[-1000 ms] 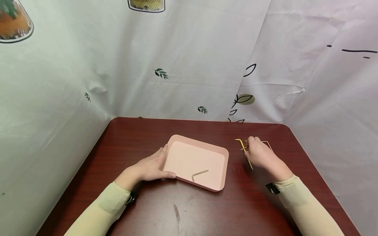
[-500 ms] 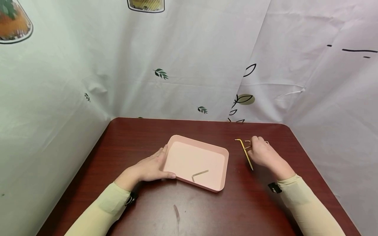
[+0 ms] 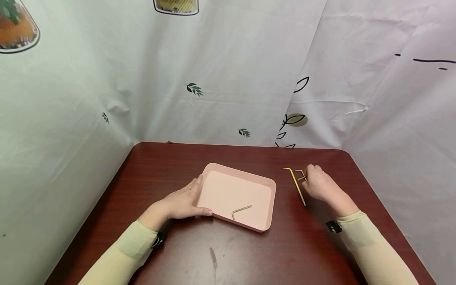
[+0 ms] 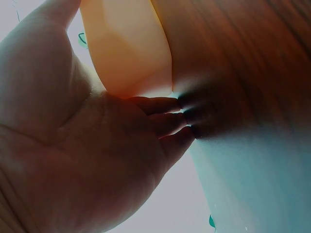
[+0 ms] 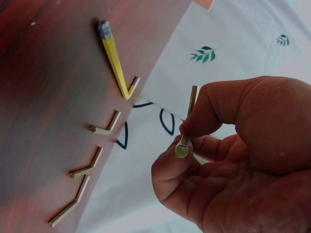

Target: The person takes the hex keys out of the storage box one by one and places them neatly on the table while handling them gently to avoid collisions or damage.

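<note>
My left hand (image 3: 181, 201) lies against the left side of a pink tray (image 3: 261, 228), fingers straight along its wall and thumb at the front rim. In the left wrist view, the fingertips (image 4: 167, 104) reach down beside the tray wall. One brass-coloured Allen key (image 3: 241, 210) lies inside the tray near its front. Thumb and index finger of my right hand (image 3: 319, 184) pinch another Allen key (image 5: 182, 149), its hexagonal end facing the wrist camera. To the left of that hand, a yellow-sleeved Allen key (image 3: 297, 185) lies on the table.
The right wrist view shows three smaller Allen keys, one (image 5: 107, 127) nearest the yellow one, then another (image 5: 87, 166) and a third (image 5: 70, 206). White patterned cloth (image 3: 221, 99) hangs behind and beside the dark red table (image 3: 171, 158).
My right hand has shifted slightly right with the pinched Allen key, away from the yellow one, whose shaft the key overlapped before. The left hand and tray have stayed put.
</note>
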Demonstrator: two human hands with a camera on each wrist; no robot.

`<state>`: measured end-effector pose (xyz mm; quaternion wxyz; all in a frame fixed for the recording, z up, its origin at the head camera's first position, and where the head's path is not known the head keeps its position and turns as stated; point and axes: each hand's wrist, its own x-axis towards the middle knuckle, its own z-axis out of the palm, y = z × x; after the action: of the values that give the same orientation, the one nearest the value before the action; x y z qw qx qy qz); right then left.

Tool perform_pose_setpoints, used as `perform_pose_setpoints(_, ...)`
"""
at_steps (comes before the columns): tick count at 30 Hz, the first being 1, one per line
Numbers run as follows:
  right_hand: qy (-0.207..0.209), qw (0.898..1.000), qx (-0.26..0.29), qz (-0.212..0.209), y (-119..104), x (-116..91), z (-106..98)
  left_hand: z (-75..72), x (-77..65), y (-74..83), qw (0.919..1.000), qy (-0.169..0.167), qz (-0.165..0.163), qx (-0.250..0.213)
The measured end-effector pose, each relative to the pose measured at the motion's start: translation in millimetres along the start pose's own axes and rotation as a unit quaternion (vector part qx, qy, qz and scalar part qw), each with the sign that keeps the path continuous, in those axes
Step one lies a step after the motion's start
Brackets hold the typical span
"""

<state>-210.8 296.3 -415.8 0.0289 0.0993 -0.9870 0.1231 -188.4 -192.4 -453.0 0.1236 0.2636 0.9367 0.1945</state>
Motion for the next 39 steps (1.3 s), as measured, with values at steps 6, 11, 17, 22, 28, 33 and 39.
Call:
perform_pose_setpoints(6,-0.005,1.0,0.006,0.007,4.8,-0.2,-2.1,-1.0,-0.4,0.5,1.0,-0.004,-0.004,-0.001)
perform_pose_setpoints(11,-0.005,1.0,0.009,0.01,9.7,-0.7,-2.9,-0.3,0.0,0.1,1.0,-0.004,-0.002,-0.002)
perform_pose_setpoints(17,-0.002,1.0,0.008,0.01,15.0,1.5,-4.0,0.2,0.2,-0.5,1.0,-0.002,-0.004,-0.001)
perform_pose_setpoints(22,-0.001,1.0,0.007,0.014,19.7,1.6,-5.4,0.0,0.0,-0.5,1.0,-0.002,-0.004,-0.002)
perform_pose_setpoints(28,-0.002,1.0,0.002,0.018,24.5,2.6,-6.3,-0.1,1.1,-0.4,1.0,-0.002,-0.002,0.001)
perform_pose_setpoints(33,-0.007,1.0,0.006,0.028,27.9,3.8,-6.4,-0.3,1.7,0.8,1.0,-0.004,-0.004,-0.001)
perform_pose_setpoints(39,-0.006,0.999,0.005,0.032,33.5,4.5,-6.1,0.0,0.7,0.8,1.0,-0.005,-0.006,-0.002)
